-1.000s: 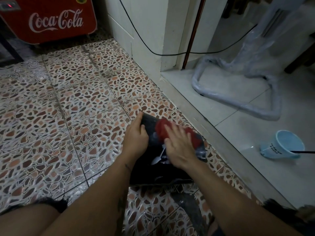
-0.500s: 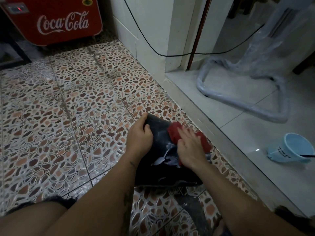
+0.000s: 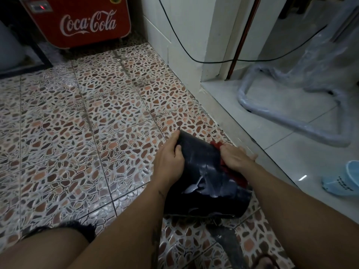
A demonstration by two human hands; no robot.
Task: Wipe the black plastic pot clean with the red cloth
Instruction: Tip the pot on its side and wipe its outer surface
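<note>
Black plastic pot (image 3: 202,162) lies on its side on the patterned tile floor (image 3: 77,133), close to that floor's right edge and just beside the grey sill (image 3: 237,131) that runs along it. The wide mouth end points toward the camera and the narrower end points away. The upper side has pale grey-white smears (paint or residue, can't tell) toward the mouth end.

Left hand (image 3: 170,160) grasps the pot's left side near the far end. The thumb is curled onto the top surface and the index finger lies along the far rim.

Right hand (image 3: 236,158) lies on the pot's right side with the red cloth (image 3: 232,174) bunched under it. The fingers are stretched out fairly straight toward the sill, pressing the cloth to the pot rather than clenched round it. Cloth shows at the far side of the hand and in a larger wad below the palm, touching the pot wall.

Both forearms come in from the bottom edge, and a bare knee (image 3: 48,249) is at the bottom left corner.

Rest:
- A red Coca-Cola cooler (image 3: 85,22) stands at the far edge of the patterned floor, top left.
- A white wall (image 3: 184,26) corner is to the cooler's right, with a black cable (image 3: 194,57) sagging across it.
- Past the sill is a pale tile floor (image 3: 291,152).
- On that floor stands a plastic-wrapped frame (image 3: 291,123), well apart from the pot.
- A light blue cup (image 3: 347,179) lies tipped on its side at the right edge of the view.
</note>
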